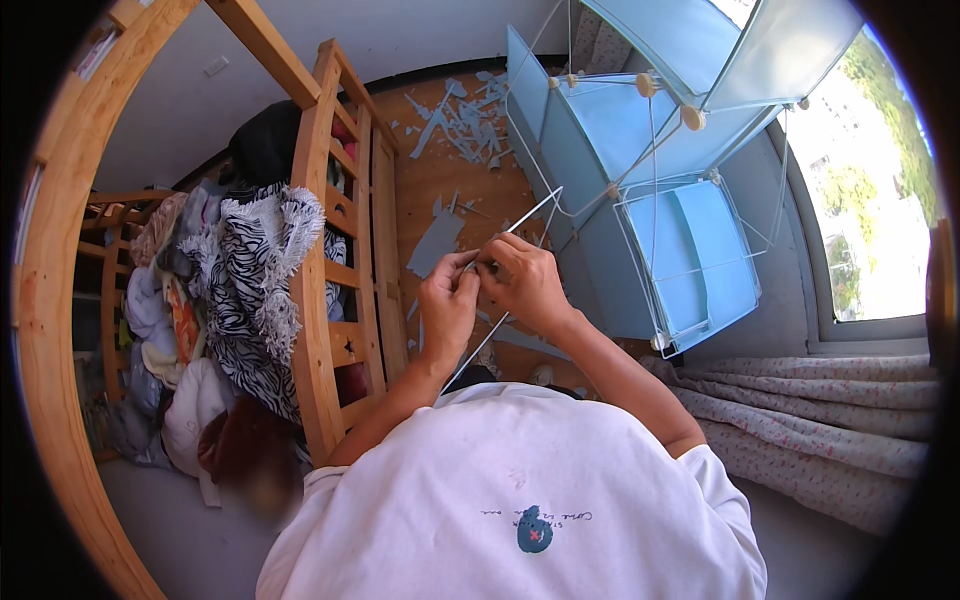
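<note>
Thin white rod (pixel 530 213) held by both hands above the floor, near pic centre; its upper part is seen projecting obliquely up-R past the R hand. L hand (pixel 448 298) nearly closed, w/ thumb & fingertips brought together on the rod; R hand (pixel 523 284) likewise curled, w/ thumb & index pinched on it, just beside the L. The gripped part is mostly hidden by fingers. A 2nd white length (pixel 474 356) is visible below the R hand; whether it's joined to the rod can't be told. At upper R, a light-blue panelled unit (pixel 600 275) is shown, w/ thin white wires & round tan connectors (pixel 693 118) at its corners. Pale-blue scraps (pixel 465 125) are scattered over the brown floor (pixel 415 190), incl. a larger piece (pixel 437 243) near the hands. To the L, a wooden bed frame (pixel 318 270) is seen, w/ a fringed zebra-print blanket (pixel 250 265) draped beside a clothes pile (pixel 165 330). To the R, a window (pixel 860 200) is set above a patterned curtain (pixel 810 420).
</note>
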